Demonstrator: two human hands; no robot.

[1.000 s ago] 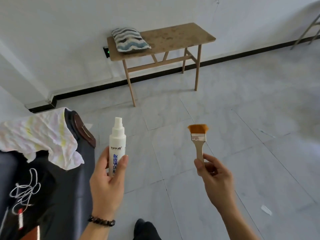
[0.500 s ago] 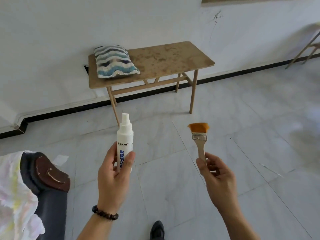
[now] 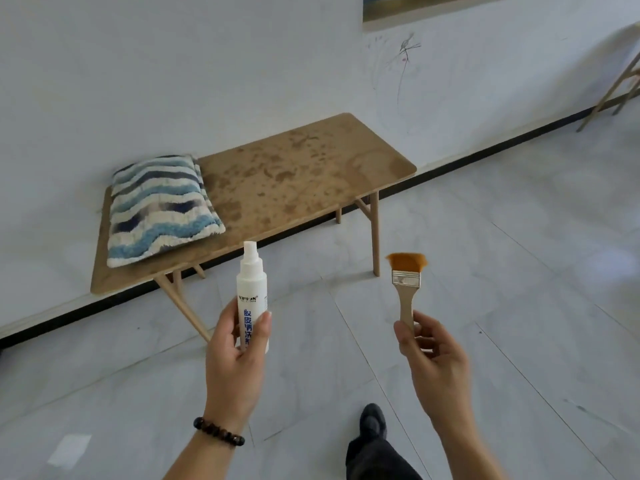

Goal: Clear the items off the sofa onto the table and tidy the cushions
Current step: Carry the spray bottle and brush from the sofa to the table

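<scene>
Beyond both hands, a stained wooden table (image 3: 311, 174) carries a tufted, wavy-striped cushion (image 3: 159, 206). The left hand (image 3: 235, 368) grips a smooth white plastic bottle (image 3: 252, 292) upright; the right hand (image 3: 433, 358) pinches a wooden-handled, orange-bristled brush (image 3: 406, 282).

The left hand (image 3: 235, 368) is wrapped around a white spray bottle (image 3: 252, 299), held upright with its nozzle at 12 o'clock and blue characters down its label. The right hand (image 3: 434, 362) pinches the wooden handle of a small paintbrush (image 3: 406, 285), orange bristles pointing to 12 o'clock. Ahead, a stained wooden table (image 3: 298, 181) stands against the white wall (image 3: 173, 64), with 1 blue-and-white wavy cushion (image 3: 161, 207) lying on its 9 o'clock end. A dark beaded bracelet (image 3: 219, 432) circles the left wrist. At 6 o'clock, a black shoe (image 3: 372, 422) rests on the pale tiled floor (image 3: 519, 271).
</scene>
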